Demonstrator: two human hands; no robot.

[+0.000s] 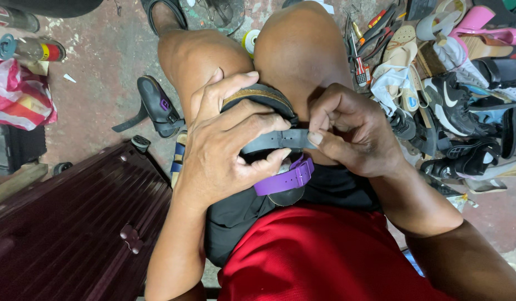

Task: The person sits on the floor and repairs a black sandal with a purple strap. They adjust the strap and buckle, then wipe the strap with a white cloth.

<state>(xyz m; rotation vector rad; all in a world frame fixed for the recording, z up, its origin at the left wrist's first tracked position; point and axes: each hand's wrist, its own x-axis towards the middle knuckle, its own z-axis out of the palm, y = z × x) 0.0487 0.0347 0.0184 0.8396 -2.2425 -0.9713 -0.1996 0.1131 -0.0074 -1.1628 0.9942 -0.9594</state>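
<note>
While both hands grip one sandal (263, 97) | left (224, 139) clasps sole | right (347, 131) pinches grey strap (280, 139)

Stained concrete floor (102, 61) under me, a dark ribbed suitcase (74, 223) near left, heaped shoes (458, 111) on the right.

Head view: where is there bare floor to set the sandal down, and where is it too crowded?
Bare concrete floor lies on the person's left, bordered by the spray can, the striped bag, the loose sandal and the maroon suitcase. The right side is crowded: a shoe pile and screwdrivers fill it.
</note>
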